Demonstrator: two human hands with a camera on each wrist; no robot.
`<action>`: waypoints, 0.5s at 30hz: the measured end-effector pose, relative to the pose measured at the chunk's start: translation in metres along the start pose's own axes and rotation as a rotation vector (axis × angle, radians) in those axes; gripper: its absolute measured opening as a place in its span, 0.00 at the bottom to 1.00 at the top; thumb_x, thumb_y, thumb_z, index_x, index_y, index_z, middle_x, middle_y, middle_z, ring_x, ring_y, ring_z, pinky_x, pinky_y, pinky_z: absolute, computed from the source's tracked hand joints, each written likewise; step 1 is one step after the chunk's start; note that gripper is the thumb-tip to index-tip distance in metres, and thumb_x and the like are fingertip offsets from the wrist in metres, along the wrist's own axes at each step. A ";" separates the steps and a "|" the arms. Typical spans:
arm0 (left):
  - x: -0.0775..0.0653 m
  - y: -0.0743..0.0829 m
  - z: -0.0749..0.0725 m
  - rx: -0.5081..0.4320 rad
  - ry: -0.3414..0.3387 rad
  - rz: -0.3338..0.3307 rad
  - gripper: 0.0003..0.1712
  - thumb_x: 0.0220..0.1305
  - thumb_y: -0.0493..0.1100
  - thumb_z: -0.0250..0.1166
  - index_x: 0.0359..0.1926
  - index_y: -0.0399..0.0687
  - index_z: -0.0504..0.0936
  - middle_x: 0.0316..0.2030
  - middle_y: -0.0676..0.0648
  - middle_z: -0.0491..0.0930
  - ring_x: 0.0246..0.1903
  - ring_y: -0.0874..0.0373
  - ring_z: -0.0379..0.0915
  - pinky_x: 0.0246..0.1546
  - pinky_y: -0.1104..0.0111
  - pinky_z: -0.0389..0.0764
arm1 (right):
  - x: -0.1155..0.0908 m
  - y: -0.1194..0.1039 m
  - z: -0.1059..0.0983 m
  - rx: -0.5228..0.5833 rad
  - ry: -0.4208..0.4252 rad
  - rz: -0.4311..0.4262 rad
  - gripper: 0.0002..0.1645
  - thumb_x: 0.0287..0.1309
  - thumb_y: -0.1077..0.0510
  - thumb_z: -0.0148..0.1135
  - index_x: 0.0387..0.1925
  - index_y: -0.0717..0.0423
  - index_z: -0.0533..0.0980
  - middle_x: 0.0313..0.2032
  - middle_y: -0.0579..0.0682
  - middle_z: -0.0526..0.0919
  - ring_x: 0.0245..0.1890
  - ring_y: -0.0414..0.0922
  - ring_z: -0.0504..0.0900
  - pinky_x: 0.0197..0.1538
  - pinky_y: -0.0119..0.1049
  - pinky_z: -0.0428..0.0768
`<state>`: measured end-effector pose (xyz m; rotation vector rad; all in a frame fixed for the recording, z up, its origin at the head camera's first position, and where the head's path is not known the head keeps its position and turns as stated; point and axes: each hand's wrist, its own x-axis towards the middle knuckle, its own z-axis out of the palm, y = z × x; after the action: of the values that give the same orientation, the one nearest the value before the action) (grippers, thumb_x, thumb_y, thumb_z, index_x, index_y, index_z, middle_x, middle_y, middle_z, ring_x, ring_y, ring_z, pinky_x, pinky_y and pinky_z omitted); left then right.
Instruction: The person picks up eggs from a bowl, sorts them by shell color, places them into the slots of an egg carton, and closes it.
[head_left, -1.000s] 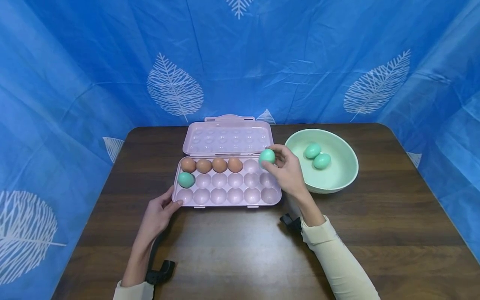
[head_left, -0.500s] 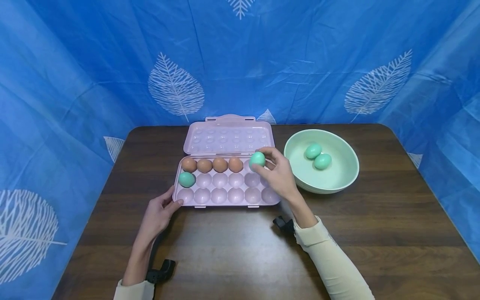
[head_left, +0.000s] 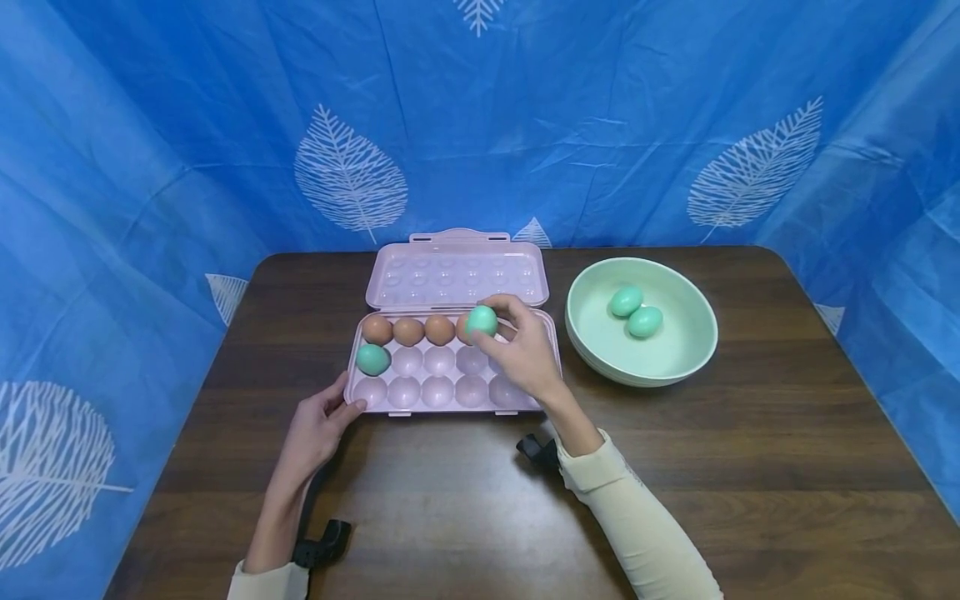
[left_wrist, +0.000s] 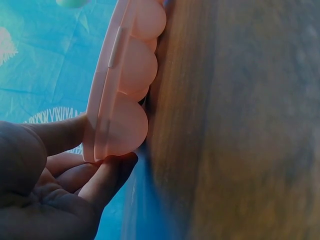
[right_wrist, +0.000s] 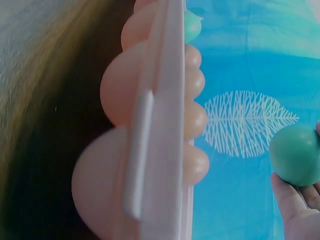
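Observation:
A pink egg carton lies with its lid folded back. Along its far row sit several brown eggs, and one green egg occupies the middle row's left end. My left hand grips the carton's near left corner; the left wrist view shows the thumb on the rim and fingers underneath. Above the carton, my right hand pinches another green egg between thumb and fingers, partly covering the rightmost brown egg. In the right wrist view, that held egg is apart from the carton.
To the right of the carton stands a pale green bowl with two green eggs inside. The dark wooden table meets a blue cloth with white leaf prints at its back edge.
My right hand has moved left over the carton with the green egg, from its right end towards the brown eggs. The left hand has stayed on the corner.

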<state>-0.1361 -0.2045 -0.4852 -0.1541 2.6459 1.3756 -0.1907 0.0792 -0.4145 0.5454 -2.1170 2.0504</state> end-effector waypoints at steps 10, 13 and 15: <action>0.000 0.000 0.000 0.012 0.004 0.006 0.38 0.62 0.49 0.60 0.67 0.39 0.55 0.64 0.36 0.58 0.62 0.44 0.55 0.56 0.56 0.65 | -0.001 0.000 0.016 -0.008 -0.047 0.029 0.22 0.46 0.75 0.63 0.45 0.76 0.69 0.44 0.66 0.74 0.48 0.56 0.74 0.51 0.45 0.75; 0.000 0.000 0.000 0.014 0.002 0.003 0.39 0.62 0.50 0.60 0.67 0.39 0.55 0.64 0.36 0.58 0.62 0.44 0.55 0.57 0.55 0.64 | -0.002 0.000 0.020 -0.003 -0.062 0.025 0.21 0.46 0.75 0.64 0.44 0.76 0.69 0.44 0.66 0.73 0.48 0.57 0.73 0.51 0.45 0.75; 0.000 0.001 0.000 0.016 0.003 0.001 0.39 0.62 0.50 0.60 0.67 0.39 0.55 0.64 0.35 0.58 0.62 0.44 0.55 0.57 0.55 0.64 | -0.002 0.000 0.023 0.001 -0.077 0.017 0.21 0.46 0.74 0.64 0.44 0.76 0.69 0.44 0.66 0.74 0.48 0.58 0.74 0.52 0.45 0.74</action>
<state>-0.1360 -0.2038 -0.4849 -0.1534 2.6588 1.3555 -0.1854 0.0566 -0.4167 0.6174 -2.1705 2.0718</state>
